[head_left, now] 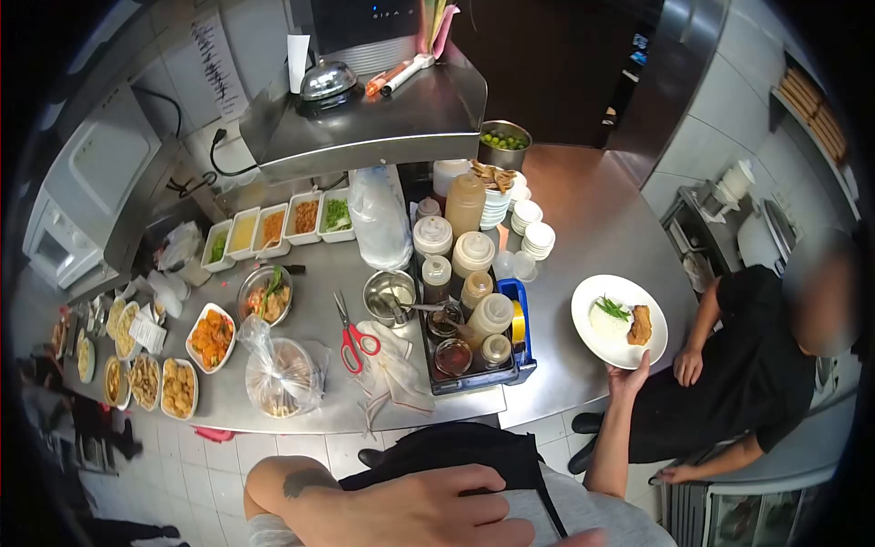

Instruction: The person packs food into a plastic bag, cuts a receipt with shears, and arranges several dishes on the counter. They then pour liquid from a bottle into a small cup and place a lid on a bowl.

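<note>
While gripping white plate (597, 349) by near rim with right hand (627, 377) closed | holding it out to the body's right, just beyond right hand, well apart from left hand (442, 506) | left: fingers loosely bent, palm hidden, can't tell any hold

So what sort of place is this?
Most likely a restaurant kitchen, around the plating or pass station. A call bell sits on the raised steel shelf, squeeze bottles are grouped on the steel counter, and the right hand holds a plated dish.
</note>
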### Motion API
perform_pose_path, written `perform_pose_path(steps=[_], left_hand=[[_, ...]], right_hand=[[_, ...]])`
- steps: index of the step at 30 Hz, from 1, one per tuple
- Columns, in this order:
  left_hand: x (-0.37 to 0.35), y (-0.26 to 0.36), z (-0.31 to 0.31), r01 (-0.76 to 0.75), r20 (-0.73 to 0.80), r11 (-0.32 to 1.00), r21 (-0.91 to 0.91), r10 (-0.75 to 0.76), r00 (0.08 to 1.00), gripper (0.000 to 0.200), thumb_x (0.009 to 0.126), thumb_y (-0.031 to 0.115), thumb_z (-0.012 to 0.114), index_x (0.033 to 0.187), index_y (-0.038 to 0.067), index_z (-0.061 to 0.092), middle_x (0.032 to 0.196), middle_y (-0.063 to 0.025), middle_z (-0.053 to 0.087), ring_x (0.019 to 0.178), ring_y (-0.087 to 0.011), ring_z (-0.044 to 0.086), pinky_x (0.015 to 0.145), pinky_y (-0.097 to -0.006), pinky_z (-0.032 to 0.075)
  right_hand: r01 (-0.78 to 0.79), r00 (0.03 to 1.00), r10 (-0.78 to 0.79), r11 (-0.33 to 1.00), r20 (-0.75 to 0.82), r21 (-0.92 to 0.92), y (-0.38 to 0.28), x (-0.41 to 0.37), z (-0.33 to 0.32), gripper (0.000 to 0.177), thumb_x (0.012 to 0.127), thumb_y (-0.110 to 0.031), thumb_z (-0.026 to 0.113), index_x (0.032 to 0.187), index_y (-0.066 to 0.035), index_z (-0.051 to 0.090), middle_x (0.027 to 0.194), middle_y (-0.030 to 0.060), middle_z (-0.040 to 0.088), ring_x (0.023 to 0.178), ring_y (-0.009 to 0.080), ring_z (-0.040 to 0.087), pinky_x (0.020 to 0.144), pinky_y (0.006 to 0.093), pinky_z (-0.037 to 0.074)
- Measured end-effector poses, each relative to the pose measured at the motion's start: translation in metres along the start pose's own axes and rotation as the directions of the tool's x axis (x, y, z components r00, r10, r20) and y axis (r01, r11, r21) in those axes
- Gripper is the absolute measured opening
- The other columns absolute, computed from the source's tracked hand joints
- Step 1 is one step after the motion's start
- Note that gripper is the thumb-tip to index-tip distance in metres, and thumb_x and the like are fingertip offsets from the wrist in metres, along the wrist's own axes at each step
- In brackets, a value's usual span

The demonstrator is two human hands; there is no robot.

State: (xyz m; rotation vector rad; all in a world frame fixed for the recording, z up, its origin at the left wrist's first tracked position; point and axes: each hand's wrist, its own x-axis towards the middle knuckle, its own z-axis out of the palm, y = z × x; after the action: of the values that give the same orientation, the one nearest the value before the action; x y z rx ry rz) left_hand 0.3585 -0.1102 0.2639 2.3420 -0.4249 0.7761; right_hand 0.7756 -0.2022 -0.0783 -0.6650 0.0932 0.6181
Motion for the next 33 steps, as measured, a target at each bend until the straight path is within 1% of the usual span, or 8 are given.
perform_pose_path(steps=[7,12,13,15,21,26,29,33], left_hand=[[0.015,-0.032,0.006,0.161,0.144,0.967,0.196,-0.191,0.971,0.041,0.067,0.013,0.058,0.106,0.002,0.059,0.061,-0.0001,0.046,0.055,-0.0135,0.048,0.065,-0.0273,0.043],[0.001,-0.069,-0.008,0.485,0.163,0.874,0.037,-0.484,0.860,0.025,0.082,0.005,0.050,0.103,-0.003,0.061,0.062,-0.0091,0.057,0.058,-0.0240,0.058,0.060,-0.0345,0.047],[-0.009,-0.075,-0.008,0.480,0.171,0.876,0.037,-0.479,0.861,0.025,0.082,0.005,0.050,0.103,-0.003,0.061,0.062,-0.0091,0.057,0.058,-0.0240,0.058,0.060,-0.0345,0.047],[-0.021,-0.084,-0.010,0.664,0.083,0.747,-0.026,-0.660,0.747,0.025,0.080,0.003,0.053,0.101,-0.007,0.060,0.065,-0.0108,0.059,0.058,-0.0247,0.058,0.059,-0.0341,0.046],[-0.029,-0.085,-0.009,0.912,-0.032,0.399,-0.097,-0.917,0.398,0.030,0.077,0.003,0.057,0.107,-0.001,0.058,0.073,-0.0080,0.057,0.060,-0.0145,0.053,0.061,-0.0258,0.043],[-0.041,-0.084,-0.016,0.927,-0.036,0.372,-0.057,-0.928,0.370,0.030,0.079,0.003,0.054,0.109,-0.004,0.056,0.073,-0.0119,0.058,0.062,-0.0196,0.058,0.058,-0.0278,0.045],[-0.053,-0.090,-0.012,0.917,-0.122,0.386,-0.095,-0.919,0.374,0.031,0.074,0.001,0.056,0.105,-0.005,0.059,0.057,-0.0079,0.054,0.051,-0.0189,0.055,0.052,-0.0272,0.041],[-0.063,-0.095,-0.012,0.889,-0.111,0.442,-0.119,-0.896,0.431,0.032,0.080,0.007,0.058,0.112,0.002,0.057,0.064,-0.0110,0.057,0.058,-0.0242,0.057,0.056,-0.0310,0.044]], right_hand=[[0.019,0.998,-0.013,0.995,-0.061,0.101,0.035,0.085,0.013,0.053,0.089,-0.037,0.041,0.131,-0.006,0.030,0.128,0.0137,0.042,0.112,0.0331,0.047,0.086,0.0521,0.045],[0.092,0.936,-0.264,0.820,-0.231,-0.565,0.036,0.175,0.015,0.049,0.091,-0.034,0.042,0.124,0.001,0.036,0.119,0.0165,0.048,0.103,0.0314,0.053,0.079,0.0458,0.049],[0.054,0.912,-0.319,0.719,-0.260,-0.693,0.035,0.184,0.024,0.049,0.089,-0.032,0.046,0.123,0.003,0.036,0.117,0.0176,0.048,0.104,0.0328,0.052,0.081,0.0456,0.047],[0.161,0.591,-0.746,-0.264,0.307,-0.951,0.050,0.196,0.037,0.053,0.082,-0.021,0.057,0.123,0.006,0.037,0.125,0.0251,0.039,0.115,0.0369,0.041,0.093,0.0463,0.036],[0.752,0.549,0.191,-0.538,0.814,-0.381,0.131,0.114,0.169,0.046,0.078,-0.022,0.058,0.121,-0.008,0.047,0.134,0.0106,0.036,0.125,0.0309,0.031,0.096,0.0533,0.028],[0.736,0.556,0.174,-0.557,0.813,-0.385,0.157,0.144,0.179,0.007,0.073,-0.010,0.058,0.073,-0.006,0.064,0.084,0.0065,0.063,0.084,0.0234,0.059,0.084,0.0514,0.036],[0.875,0.459,0.067,-0.209,0.886,-0.437,0.148,0.162,0.176,0.009,0.074,-0.005,0.057,0.078,0.001,0.062,0.080,0.0167,0.061,0.071,0.0319,0.059,0.063,0.0367,0.048],[0.569,0.804,-0.070,0.380,0.591,-0.729,0.121,0.152,0.148,0.012,0.083,-0.008,0.054,0.087,0.003,0.055,0.077,0.0172,0.057,0.066,0.0306,0.057,0.064,0.0360,0.048]])
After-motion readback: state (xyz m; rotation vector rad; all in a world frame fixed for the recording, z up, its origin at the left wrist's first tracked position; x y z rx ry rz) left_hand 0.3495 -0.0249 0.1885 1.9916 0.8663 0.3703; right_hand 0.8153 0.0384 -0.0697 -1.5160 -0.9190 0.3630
